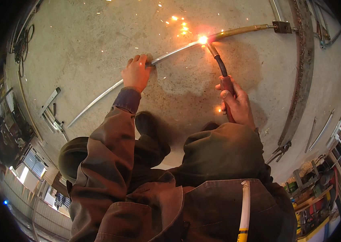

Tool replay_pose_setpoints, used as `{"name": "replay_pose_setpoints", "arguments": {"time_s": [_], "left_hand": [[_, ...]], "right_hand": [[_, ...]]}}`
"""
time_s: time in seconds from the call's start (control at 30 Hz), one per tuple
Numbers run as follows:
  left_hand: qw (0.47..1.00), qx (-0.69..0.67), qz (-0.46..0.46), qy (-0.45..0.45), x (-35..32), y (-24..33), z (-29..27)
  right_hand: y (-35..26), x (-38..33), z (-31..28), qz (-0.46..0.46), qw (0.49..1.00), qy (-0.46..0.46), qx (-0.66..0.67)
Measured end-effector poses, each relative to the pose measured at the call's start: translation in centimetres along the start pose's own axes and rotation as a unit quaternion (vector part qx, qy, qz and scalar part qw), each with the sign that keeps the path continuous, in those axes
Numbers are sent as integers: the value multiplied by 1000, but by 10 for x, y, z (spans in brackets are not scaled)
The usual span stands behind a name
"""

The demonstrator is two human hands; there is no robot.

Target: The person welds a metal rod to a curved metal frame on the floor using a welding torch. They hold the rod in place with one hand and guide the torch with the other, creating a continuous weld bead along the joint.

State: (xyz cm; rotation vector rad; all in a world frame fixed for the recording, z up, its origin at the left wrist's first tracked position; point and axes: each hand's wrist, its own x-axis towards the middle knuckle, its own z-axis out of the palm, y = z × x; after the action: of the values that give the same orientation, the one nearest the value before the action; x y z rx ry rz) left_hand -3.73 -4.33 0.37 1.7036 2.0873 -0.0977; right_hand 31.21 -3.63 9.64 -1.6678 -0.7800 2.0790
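My left hand (137, 72) is wrapped round a long silvery metal rod (174, 52), which slants from the lower left up to a bright glowing spot. From that spot a brownish-yellow bar (241, 30) carries on to the right, ending at a small dark block (282, 27). In my right hand (238, 101) is a welding torch (220, 64) with a reddish handle and a dark bent neck. Its tip meets the bright glare (203, 39) where rod and bar join; the glare hides the joint. Sparks (184, 28) fly beyond it.
A long rusty steel strip (299, 76) lies on the concrete floor (77, 44) at the right, with pliers (282, 151) by its near end. Metal brackets (53, 111) and a coiled dark cable (23, 42) lie at the left. Tools and stock (315, 193) crowd the lower right.
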Motion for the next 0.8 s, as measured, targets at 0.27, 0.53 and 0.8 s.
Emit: {"name": "replay_pose_setpoints", "arguments": {"time_s": [0.27, 0.53, 0.8], "left_hand": [[1000, -8, 3, 1, 0, 3, -3], [1000, -9, 5, 4, -1, 4, -3], [1000, -5, 3, 3, 0, 4, -3]], "right_hand": [[-5, -9, -2, 11, 1000, 14, 8], [-10, -8, 2, 15, 999, 8, -42], [-9, -7, 0, 10, 998, 6, -55]]}}
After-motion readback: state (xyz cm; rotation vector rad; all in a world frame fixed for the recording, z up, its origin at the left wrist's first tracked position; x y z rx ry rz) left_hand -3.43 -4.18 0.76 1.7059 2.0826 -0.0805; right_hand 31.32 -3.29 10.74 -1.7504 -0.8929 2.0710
